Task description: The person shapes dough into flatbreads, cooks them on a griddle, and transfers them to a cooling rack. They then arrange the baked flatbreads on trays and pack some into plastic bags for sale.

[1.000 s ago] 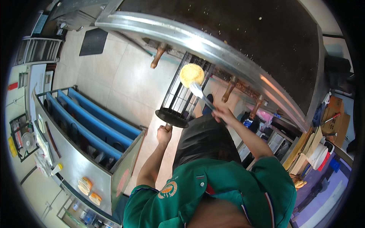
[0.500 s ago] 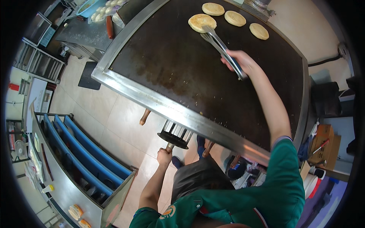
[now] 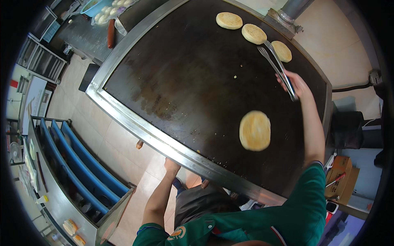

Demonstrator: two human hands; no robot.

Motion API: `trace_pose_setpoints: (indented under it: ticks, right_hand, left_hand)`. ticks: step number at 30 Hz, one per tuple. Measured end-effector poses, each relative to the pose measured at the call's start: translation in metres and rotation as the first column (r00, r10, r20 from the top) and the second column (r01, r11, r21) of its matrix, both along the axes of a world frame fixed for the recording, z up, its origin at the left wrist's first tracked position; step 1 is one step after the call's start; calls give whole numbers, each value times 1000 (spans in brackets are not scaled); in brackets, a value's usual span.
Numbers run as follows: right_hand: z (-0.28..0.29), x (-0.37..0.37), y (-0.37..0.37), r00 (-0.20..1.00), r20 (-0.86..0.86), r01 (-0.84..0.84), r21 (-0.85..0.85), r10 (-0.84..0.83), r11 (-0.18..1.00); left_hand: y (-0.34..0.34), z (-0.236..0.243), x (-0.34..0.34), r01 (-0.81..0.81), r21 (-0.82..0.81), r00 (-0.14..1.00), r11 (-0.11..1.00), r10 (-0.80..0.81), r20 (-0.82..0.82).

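Note:
My right hand [image 3: 297, 84] is closed around metal tongs [image 3: 276, 61] over the far right of a dark griddle [image 3: 184, 74]. The tongs' tips are parted, one of them at the edge of the middle round flatbread [image 3: 254, 34]. Beside it lie a left flatbread [image 3: 229, 20] and a right flatbread [image 3: 281, 51]. A larger, browned flatbread [image 3: 255, 130], smeared by motion, is nearer me on the griddle. My left hand [image 3: 172, 165] is closed just below the front rim. The rim hides its grip; the earlier frame shows it on a rack handle.
The griddle has a raised metal rim [image 3: 135, 127]. A wooden handle [image 3: 139, 144] sticks out below it. On the left stands a metal counter with blue dividers [image 3: 88, 164]. Dough balls [image 3: 110, 11] and a reddish-brown roller [image 3: 111, 33] lie on the far-left worktop.
The tongs have moved right, from the browned flatbread to the middle one. The browned flatbread is now nearer me. My left hand and the slatted rack have moved in under the rim.

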State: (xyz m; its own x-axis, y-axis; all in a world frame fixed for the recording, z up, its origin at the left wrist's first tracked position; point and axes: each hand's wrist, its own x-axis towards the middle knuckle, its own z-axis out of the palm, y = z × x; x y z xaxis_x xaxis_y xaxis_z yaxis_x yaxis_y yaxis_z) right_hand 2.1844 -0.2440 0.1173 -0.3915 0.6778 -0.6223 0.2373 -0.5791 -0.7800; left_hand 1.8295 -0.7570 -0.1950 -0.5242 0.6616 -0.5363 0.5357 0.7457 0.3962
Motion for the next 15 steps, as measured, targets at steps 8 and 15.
trace_pose_setpoints:
  ticks: [8,15]
  right_hand:
    - [-25,-49,14,991,98,-111,288,85,951]
    - [-15,-89,45,994,-74,-78,63,82,995]
  left_hand:
    - [-12,-48,2,-262,268,941,927,183,285]
    - [-26,60,106,15,525,997,851,-51,55]
